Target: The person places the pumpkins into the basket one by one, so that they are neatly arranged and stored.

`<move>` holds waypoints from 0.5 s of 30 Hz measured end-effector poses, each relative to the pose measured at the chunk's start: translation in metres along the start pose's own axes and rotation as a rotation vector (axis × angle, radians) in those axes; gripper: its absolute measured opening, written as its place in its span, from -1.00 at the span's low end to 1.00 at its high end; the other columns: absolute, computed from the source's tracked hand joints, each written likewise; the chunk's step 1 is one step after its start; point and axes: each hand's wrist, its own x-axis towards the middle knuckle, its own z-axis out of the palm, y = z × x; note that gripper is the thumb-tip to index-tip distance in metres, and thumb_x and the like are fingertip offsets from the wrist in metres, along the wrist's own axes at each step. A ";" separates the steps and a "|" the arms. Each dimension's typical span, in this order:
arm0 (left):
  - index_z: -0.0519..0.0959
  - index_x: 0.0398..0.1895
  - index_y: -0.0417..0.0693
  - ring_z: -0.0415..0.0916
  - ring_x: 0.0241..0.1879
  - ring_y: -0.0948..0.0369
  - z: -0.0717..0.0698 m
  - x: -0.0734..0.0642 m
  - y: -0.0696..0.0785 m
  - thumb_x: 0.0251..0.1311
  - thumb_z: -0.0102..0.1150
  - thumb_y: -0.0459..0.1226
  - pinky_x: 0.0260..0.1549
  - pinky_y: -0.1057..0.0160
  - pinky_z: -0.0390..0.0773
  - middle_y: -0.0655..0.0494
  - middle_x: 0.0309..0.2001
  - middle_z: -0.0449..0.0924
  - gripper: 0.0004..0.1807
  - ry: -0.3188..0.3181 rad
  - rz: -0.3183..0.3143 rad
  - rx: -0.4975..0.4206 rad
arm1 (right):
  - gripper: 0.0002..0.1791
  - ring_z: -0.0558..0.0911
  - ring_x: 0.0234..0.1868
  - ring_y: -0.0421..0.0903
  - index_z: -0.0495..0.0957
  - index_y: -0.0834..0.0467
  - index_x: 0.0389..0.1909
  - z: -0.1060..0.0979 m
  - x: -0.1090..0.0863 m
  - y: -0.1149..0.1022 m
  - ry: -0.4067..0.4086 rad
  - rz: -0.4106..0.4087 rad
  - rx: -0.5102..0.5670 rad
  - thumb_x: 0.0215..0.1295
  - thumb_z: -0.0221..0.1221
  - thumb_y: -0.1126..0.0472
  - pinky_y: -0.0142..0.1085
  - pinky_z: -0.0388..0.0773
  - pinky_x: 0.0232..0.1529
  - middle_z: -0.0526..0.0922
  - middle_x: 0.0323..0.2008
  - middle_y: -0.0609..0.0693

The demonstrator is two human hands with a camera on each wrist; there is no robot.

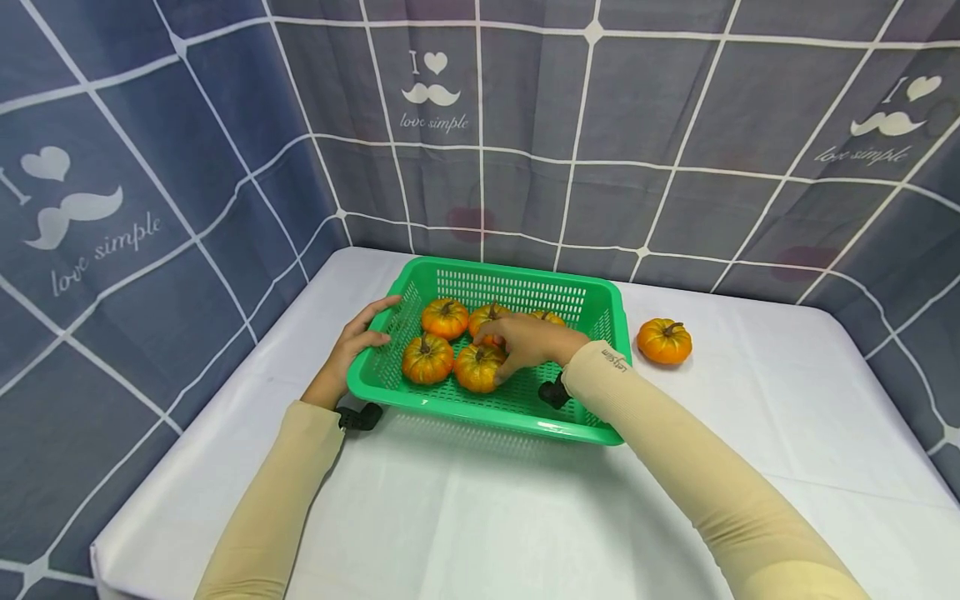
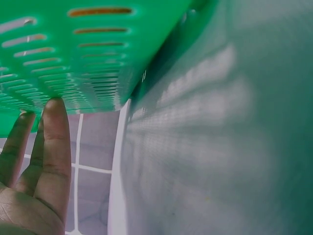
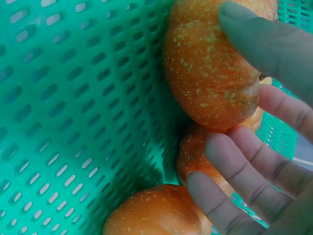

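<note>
A green plastic basket (image 1: 517, 270) with slotted walls holds several small orange pumpkins, among them a front left pumpkin (image 1: 427, 360) and a back left pumpkin (image 1: 445, 318). Reaching in over the right side, my right hand (image 1: 534, 340) grips a front pumpkin (image 1: 476, 368). The right wrist view shows the thumb (image 3: 259, 36) against that pumpkin and the other fingers spread past its far side. My left hand (image 1: 351, 348) holds the basket's left rim, thumb and a finger over the edge. More left fingers (image 2: 56, 142) touch the slotted wall from outside in the left wrist view.
Another small pumpkin (image 1: 664, 342) sits on the white tablecloth (image 1: 757, 408), to the right of the basket. A dark checked curtain (image 1: 532, 108) hangs behind the table and along both sides.
</note>
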 end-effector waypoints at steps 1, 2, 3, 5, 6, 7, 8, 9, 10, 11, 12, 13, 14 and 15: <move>0.27 0.68 -0.02 0.26 0.41 0.00 0.000 0.000 0.000 0.32 -0.13 -0.45 0.17 0.30 0.57 -0.21 0.67 0.03 -0.21 0.001 0.000 -0.001 | -0.24 0.58 -0.16 -0.06 0.54 0.16 0.47 0.000 0.000 0.000 -0.003 0.001 0.001 0.26 0.56 0.18 -0.10 0.62 0.10 0.67 0.16 0.10; 0.27 0.68 -0.02 0.26 0.40 0.01 0.000 0.000 -0.001 0.32 -0.13 -0.45 0.17 0.30 0.57 -0.21 0.67 0.03 -0.21 0.003 0.000 -0.002 | -0.24 0.57 -0.15 -0.06 0.54 0.16 0.47 0.000 0.000 0.000 -0.003 0.002 -0.002 0.26 0.56 0.18 -0.10 0.61 0.10 0.67 0.16 0.11; 0.27 0.68 -0.02 0.27 0.40 0.01 0.000 0.000 -0.001 0.32 -0.13 -0.45 0.17 0.30 0.57 -0.22 0.66 0.03 -0.21 0.003 0.000 -0.003 | -0.24 0.58 -0.13 -0.06 0.54 0.16 0.47 -0.001 0.000 0.000 -0.007 0.003 0.000 0.26 0.56 0.18 -0.11 0.62 0.10 0.66 0.17 0.12; 0.27 0.68 -0.01 0.28 0.39 0.01 -0.001 0.000 -0.001 0.33 -0.13 -0.45 0.17 0.30 0.58 -0.22 0.66 0.04 -0.21 0.003 -0.001 -0.005 | -0.23 0.60 -0.10 -0.03 0.53 0.17 0.48 -0.002 -0.001 -0.001 -0.014 0.011 0.005 0.26 0.56 0.17 -0.10 0.61 0.11 0.65 0.20 0.15; 0.27 0.68 -0.01 0.28 0.38 0.01 -0.001 0.000 -0.001 0.33 -0.13 -0.45 0.17 0.30 0.58 -0.22 0.65 0.05 -0.22 0.002 -0.001 -0.005 | -0.22 0.61 -0.06 -0.02 0.52 0.18 0.48 -0.003 -0.002 -0.001 -0.015 0.016 0.007 0.26 0.56 0.17 -0.10 0.62 0.13 0.64 0.23 0.16; 0.27 0.68 -0.01 0.29 0.38 0.02 -0.001 0.000 -0.001 0.33 -0.13 -0.45 0.17 0.30 0.58 -0.22 0.65 0.05 -0.22 0.001 -0.001 -0.008 | -0.21 0.63 -0.04 0.00 0.52 0.18 0.48 -0.004 -0.003 -0.001 -0.013 0.022 0.010 0.25 0.57 0.16 -0.10 0.62 0.14 0.64 0.24 0.16; 0.28 0.68 0.00 0.29 0.38 0.01 -0.001 0.000 -0.001 0.33 -0.13 -0.45 0.17 0.29 0.58 -0.22 0.65 0.06 -0.22 -0.001 0.000 -0.008 | -0.21 0.65 0.01 0.03 0.52 0.19 0.48 -0.005 -0.004 0.000 -0.009 0.025 0.017 0.25 0.57 0.16 -0.09 0.62 0.16 0.63 0.25 0.18; 0.28 0.68 0.00 0.30 0.38 0.01 -0.001 0.000 -0.001 0.33 -0.13 -0.45 0.17 0.29 0.58 -0.23 0.65 0.06 -0.22 -0.002 0.001 -0.010 | -0.20 0.67 0.04 0.06 0.52 0.20 0.48 -0.006 -0.005 0.001 -0.004 0.023 0.023 0.24 0.57 0.16 -0.08 0.62 0.18 0.63 0.26 0.18; 0.29 0.68 0.01 0.30 0.38 0.01 -0.001 0.000 -0.001 0.33 -0.13 -0.45 0.17 0.29 0.59 -0.22 0.65 0.07 -0.22 -0.003 0.002 -0.011 | -0.21 0.68 0.08 0.09 0.52 0.21 0.48 -0.007 -0.007 0.002 0.002 0.021 0.031 0.24 0.57 0.16 -0.07 0.62 0.20 0.63 0.27 0.18; 0.29 0.68 0.02 0.30 0.38 0.01 0.000 0.000 -0.001 0.33 -0.13 -0.45 0.17 0.29 0.59 -0.22 0.65 0.07 -0.22 -0.003 0.003 -0.011 | -0.21 0.68 0.12 0.12 0.52 0.22 0.47 -0.008 -0.008 0.002 0.009 0.017 0.041 0.25 0.57 0.17 -0.06 0.62 0.22 0.63 0.28 0.18; 0.30 0.67 0.02 0.30 0.39 0.01 0.000 0.000 -0.001 0.33 -0.13 -0.45 0.17 0.28 0.59 -0.22 0.65 0.07 -0.22 -0.004 0.005 -0.012 | -0.22 0.68 0.15 0.15 0.52 0.23 0.47 -0.010 -0.009 0.003 0.016 0.011 0.051 0.25 0.56 0.18 -0.05 0.61 0.24 0.63 0.29 0.18; 0.30 0.67 0.03 0.30 0.39 0.00 0.000 0.000 0.000 0.34 -0.13 -0.45 0.17 0.28 0.59 -0.22 0.64 0.08 -0.22 -0.005 0.006 -0.014 | -0.23 0.67 0.19 0.18 0.53 0.24 0.47 -0.011 -0.011 0.004 0.021 0.004 0.064 0.26 0.56 0.18 -0.03 0.61 0.26 0.62 0.31 0.18; 0.31 0.66 0.04 0.30 0.39 0.00 0.000 0.000 0.000 0.34 -0.13 -0.45 0.17 0.28 0.59 -0.22 0.64 0.08 -0.23 -0.005 0.007 -0.016 | -0.24 0.66 0.22 0.19 0.52 0.26 0.47 -0.012 -0.012 0.005 0.023 -0.004 0.077 0.27 0.55 0.20 -0.02 0.60 0.27 0.61 0.33 0.18; 0.32 0.66 0.05 0.30 0.39 0.00 0.000 0.000 0.000 0.34 -0.13 -0.45 0.18 0.28 0.59 -0.22 0.64 0.07 -0.23 -0.005 0.008 -0.019 | -0.25 0.65 0.24 0.20 0.52 0.26 0.47 -0.013 -0.013 0.006 0.023 -0.011 0.089 0.29 0.54 0.21 -0.01 0.59 0.28 0.60 0.36 0.18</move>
